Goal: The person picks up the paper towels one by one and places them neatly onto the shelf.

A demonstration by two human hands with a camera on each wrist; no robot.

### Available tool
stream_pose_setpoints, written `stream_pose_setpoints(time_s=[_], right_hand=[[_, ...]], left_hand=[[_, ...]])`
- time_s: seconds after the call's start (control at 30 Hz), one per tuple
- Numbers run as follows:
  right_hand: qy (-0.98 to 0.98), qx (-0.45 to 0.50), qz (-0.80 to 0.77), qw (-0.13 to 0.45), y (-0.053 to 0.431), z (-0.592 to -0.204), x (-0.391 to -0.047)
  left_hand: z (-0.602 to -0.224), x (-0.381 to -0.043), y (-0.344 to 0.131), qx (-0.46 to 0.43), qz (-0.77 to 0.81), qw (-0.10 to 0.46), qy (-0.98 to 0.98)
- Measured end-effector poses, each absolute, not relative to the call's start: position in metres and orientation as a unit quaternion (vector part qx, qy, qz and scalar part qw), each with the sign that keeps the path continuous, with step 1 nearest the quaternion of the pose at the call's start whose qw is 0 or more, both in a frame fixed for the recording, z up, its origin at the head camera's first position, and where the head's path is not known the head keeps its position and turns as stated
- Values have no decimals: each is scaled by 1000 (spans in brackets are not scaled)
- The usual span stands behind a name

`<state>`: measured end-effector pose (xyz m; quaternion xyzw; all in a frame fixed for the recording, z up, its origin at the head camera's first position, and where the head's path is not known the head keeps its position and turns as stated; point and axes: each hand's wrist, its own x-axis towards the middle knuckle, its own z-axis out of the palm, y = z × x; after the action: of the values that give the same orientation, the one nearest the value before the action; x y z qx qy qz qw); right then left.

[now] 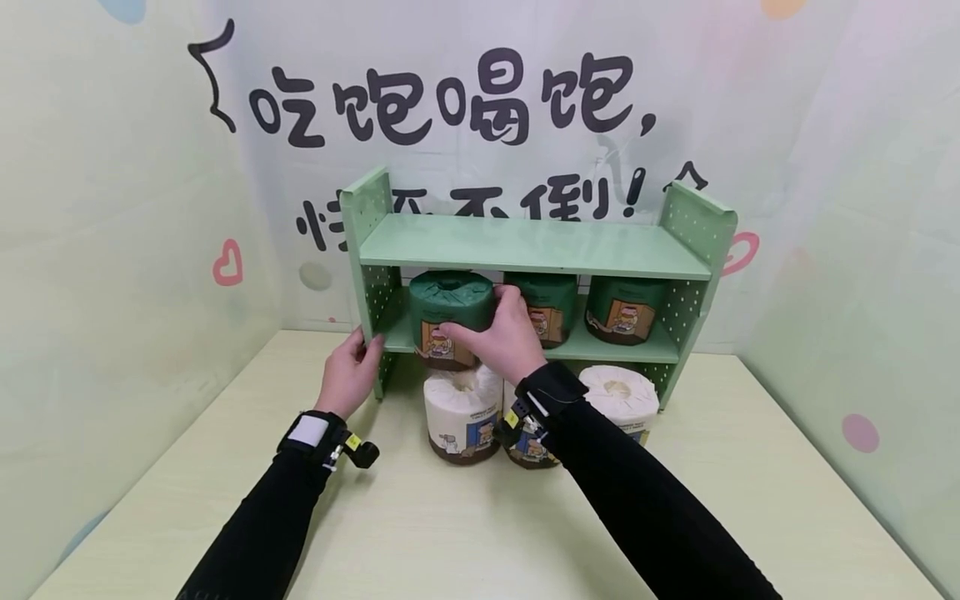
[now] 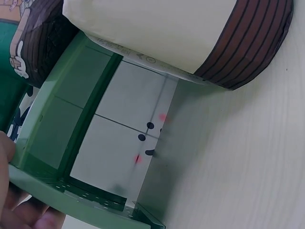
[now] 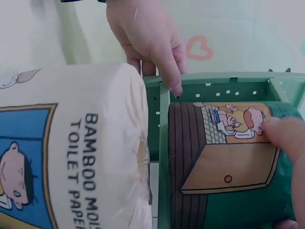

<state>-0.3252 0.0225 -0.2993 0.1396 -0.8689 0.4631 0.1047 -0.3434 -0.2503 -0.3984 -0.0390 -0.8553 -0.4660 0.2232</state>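
Observation:
My right hand (image 1: pixel 510 337) grips a green-wrapped toilet paper roll (image 1: pixel 435 296) at the left end of the green shelf rack's (image 1: pixel 525 246) middle board. Thumb in front and fingers at its right side, the hand holds the roll upright, and its base overlaps the board's front edge. My left hand (image 1: pixel 351 373) holds the rack's left side panel, thumb inside and fingers outside, as the right wrist view also shows with the left hand (image 3: pixel 150 40) beside the panel. Below the held roll stands a white toilet paper roll (image 1: pixel 450 412).
Two more green rolls, one in the centre (image 1: pixel 547 292) and one at the right (image 1: pixel 630 308), stand on the middle board. Beside the front white roll are another white roll, partly behind my right wrist, and a white roll (image 1: pixel 618 392) at the right. Printed walls enclose the table (image 1: pixel 420 533).

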Motion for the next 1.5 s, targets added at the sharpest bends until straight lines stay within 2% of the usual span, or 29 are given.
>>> stream_pose_setpoints(time_s=[0.37, 0.8, 1.17, 1.5], right_hand=[[-850, 122, 499, 119, 14, -299, -326], [-870, 142, 456, 126, 11, -299, -328], [-864, 198, 461, 50, 12, -302, -330], [-873, 221, 436, 14, 11, -308, -331]], left_hand=[[-397, -343, -248, -41, -471, 219, -854], [-395, -340, -248, -37, -470, 221, -854], [-396, -341, -250, -37, -469, 220, -855], [-394, -339, -250, -36, -469, 220, -854]])
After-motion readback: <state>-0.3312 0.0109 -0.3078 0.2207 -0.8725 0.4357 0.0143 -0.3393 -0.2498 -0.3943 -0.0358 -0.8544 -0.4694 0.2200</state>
